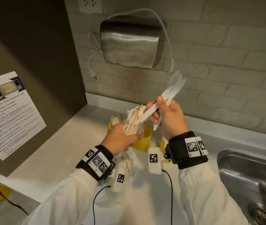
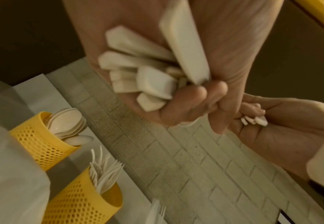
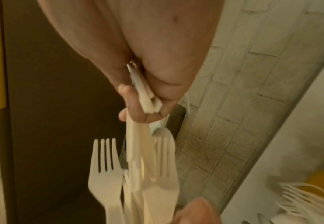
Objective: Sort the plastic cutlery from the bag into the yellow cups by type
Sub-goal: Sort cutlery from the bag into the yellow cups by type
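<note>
My left hand (image 1: 121, 138) grips a mixed bundle of white plastic cutlery (image 1: 134, 117) by the handles (image 2: 138, 68), above the cups. My right hand (image 1: 166, 117) holds several knives (image 1: 174, 86) pointing up and right, and pinches one more knife (image 1: 148, 111) that reaches into the bundle. A fork (image 3: 105, 174) of the bundle shows in the right wrist view. Three yellow perforated cups stand on the counter: one with spoons (image 2: 42, 141), one with forks (image 2: 84, 201), and a third (image 1: 163, 145) mostly hidden by my right wrist. The clear bag (image 1: 129, 161) with more cutlery lies under my left wrist.
A steel sink (image 1: 242, 168) is sunk into the white counter (image 1: 64, 151) at the right. A metal hand dryer (image 1: 130, 44) hangs on the brick wall, its plug (image 1: 94, 75) dangling. A microwave poster (image 1: 7, 111) covers the dark panel at left.
</note>
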